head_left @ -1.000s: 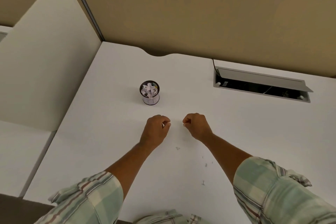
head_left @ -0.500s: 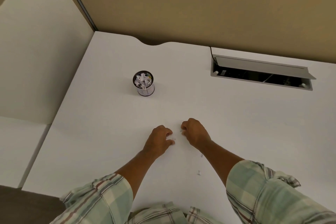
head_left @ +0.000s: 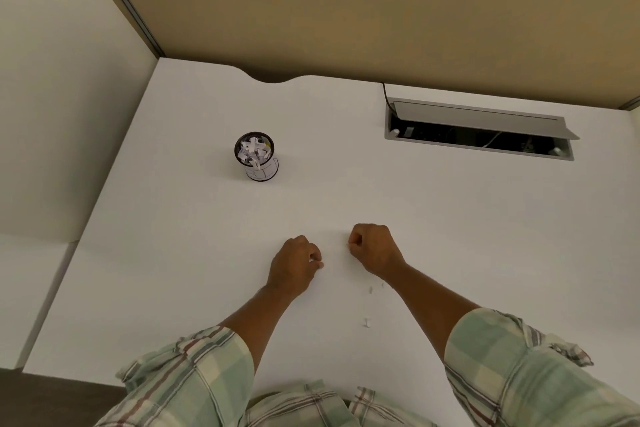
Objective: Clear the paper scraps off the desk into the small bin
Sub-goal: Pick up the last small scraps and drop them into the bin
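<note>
At the far left of the frame a pale side panel (head_left: 62,121) stands along the edge of the white desk (head_left: 194,253). Left of centre, in the upper middle of the desk, the small bin (head_left: 258,160) stands upright, a dark mesh cup already filled to the rim with crumpled white paper.

Lower down, just left of centre, the left hand (head_left: 294,267) rests knuckles-up on the desk with its fingers curled in and the fingertips (head_left: 320,264) pinched together; whether a scrap is caught between them is too small to tell. Just beside it, slightly higher and right of centre, the right hand (head_left: 374,250) is closed in a loose fist, thumb and forefinger pressed together at its left edge on what may be a tiny white fleck.

Below the right wrist, two paper scraps (head_left: 370,289) still lie on the desk, one near the forearm and one lower (head_left: 366,322), well apart from the bin.

In the upper right, a grey cable hatch (head_left: 481,120) is set in the desk with its lid propped open. Checked sleeves (head_left: 519,367) fill the bottom corners.
</note>
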